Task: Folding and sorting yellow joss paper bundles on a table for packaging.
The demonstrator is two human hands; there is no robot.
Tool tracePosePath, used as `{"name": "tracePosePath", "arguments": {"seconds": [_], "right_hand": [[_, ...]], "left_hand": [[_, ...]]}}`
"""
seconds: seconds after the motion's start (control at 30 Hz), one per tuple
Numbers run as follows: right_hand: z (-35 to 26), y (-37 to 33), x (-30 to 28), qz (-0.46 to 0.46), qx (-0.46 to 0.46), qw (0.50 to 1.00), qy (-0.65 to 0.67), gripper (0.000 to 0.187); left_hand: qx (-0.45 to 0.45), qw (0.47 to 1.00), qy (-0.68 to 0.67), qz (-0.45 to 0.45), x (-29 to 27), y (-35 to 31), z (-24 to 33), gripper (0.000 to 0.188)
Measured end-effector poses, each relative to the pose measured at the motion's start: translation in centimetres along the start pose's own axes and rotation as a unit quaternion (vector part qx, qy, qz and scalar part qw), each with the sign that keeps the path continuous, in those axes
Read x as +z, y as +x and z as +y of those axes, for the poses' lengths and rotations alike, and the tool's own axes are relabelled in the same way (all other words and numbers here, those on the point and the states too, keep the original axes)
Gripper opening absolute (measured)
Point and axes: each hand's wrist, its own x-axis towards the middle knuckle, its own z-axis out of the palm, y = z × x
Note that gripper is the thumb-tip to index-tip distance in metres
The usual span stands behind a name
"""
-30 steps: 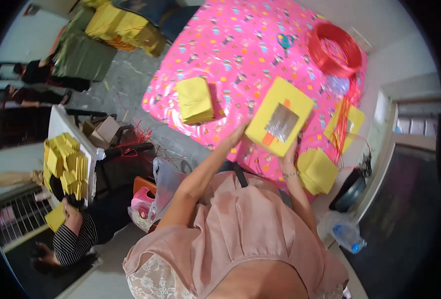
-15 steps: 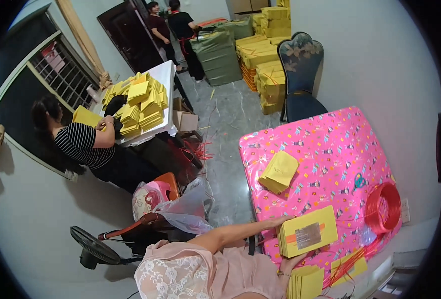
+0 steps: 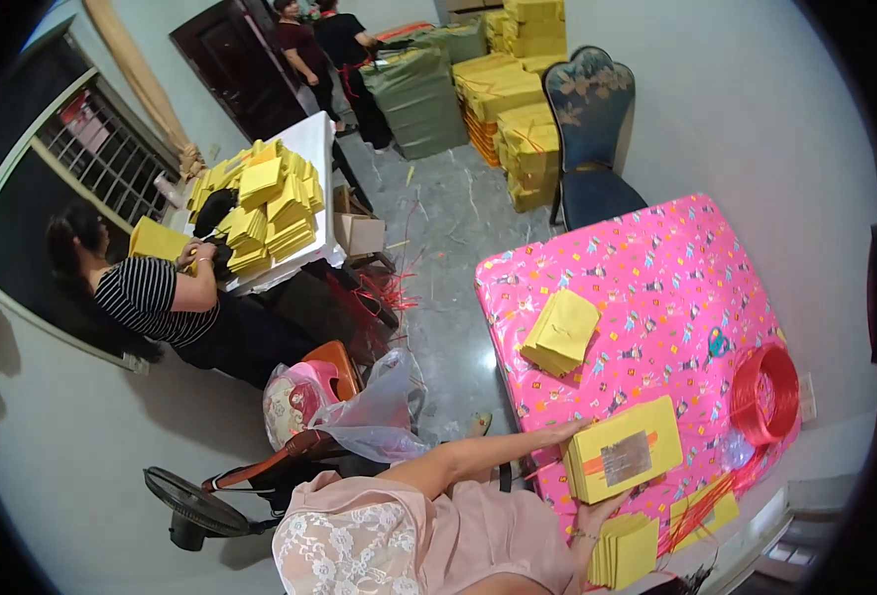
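Observation:
A thick stack of yellow joss paper [image 3: 646, 421], with a silvery rectangle over orange on its top sheet, is held over the pink patterned table [image 3: 676, 297]. My left hand [image 3: 569, 432] grips its left edge, fingers partly hidden behind it. My right hand [image 3: 600, 510], a bracelet at its wrist, holds it from the near side; most of those fingers are covered by the stack. Just below that hand sits another yellow stack [image 3: 625, 551]. A smaller bundle of yellow paper [image 3: 561, 333] lies farther back on the table.
Red strips [image 3: 698, 511] lie over yellow paper at the near right. A red coil [image 3: 765, 395] and teal scissors [image 3: 718, 342] are at the table's right. A co-worker [image 3: 161, 297] handles paper at a white table [image 3: 327, 159]. A fan [image 3: 192, 504] stands left; a chair [image 3: 594, 149] stands behind.
My hands and the held stack have shifted slightly right, and the stack has tilted a little. The whole view has turned slightly. My grip looks the same.

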Motion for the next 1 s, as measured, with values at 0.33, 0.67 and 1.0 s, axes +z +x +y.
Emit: {"name": "tracePosePath", "arguments": {"seconds": [0.33, 0.67, 1.0], "right_hand": [[-2.6, -5.2, 10.0, 0.229, -0.459, 0.732, -0.448, 0.042], [4.9, 7.3, 22.3, -0.066, -0.158, 0.816, -0.552, 0.047], [6.7, 15.1, 25.4, -0.035, 0.161, 0.847, -0.505, 0.048]], "left_hand": [[0.024, 0.949, -0.069, 0.308, -7.9, -4.6, 2.1, 0.04], [0.065, 0.948, -0.082, 0.301, -15.5, -6.5, 7.4, 0.117], [0.009, 0.91, 0.167, 0.378, -16.8, -3.7, 11.1, 0.096]]}}
